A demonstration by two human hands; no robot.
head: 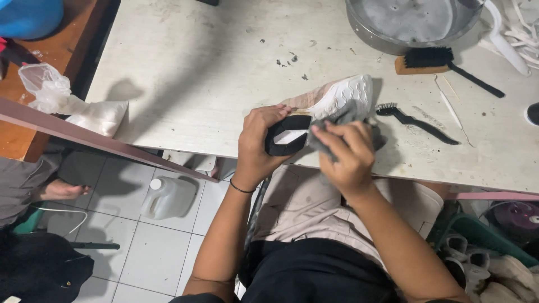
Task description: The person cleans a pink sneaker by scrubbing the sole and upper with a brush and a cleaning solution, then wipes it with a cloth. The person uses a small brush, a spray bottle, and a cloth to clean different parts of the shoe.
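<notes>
1. Left hand (254,147), fingers clamped on shoe (323,106) heel at table (196,73) near edge.
2. Shoe's long axis runs away to far right, sole up.
3. Right hand (348,154) pinches grey cloth (348,115) against it, equally close.

A metal basin (359,25), black brush (429,58) and white jug (168,196) sit nearby.

At the table (196,73) edge, the left hand (255,148) grips a shoe (328,104); the right hand (348,154) presses a cloth (351,115) on it. A small brush (415,119) lies just right, a larger brush (443,60) behind it (near a basin (365,31)). A jug (168,196) stands on the floor, left.
</notes>
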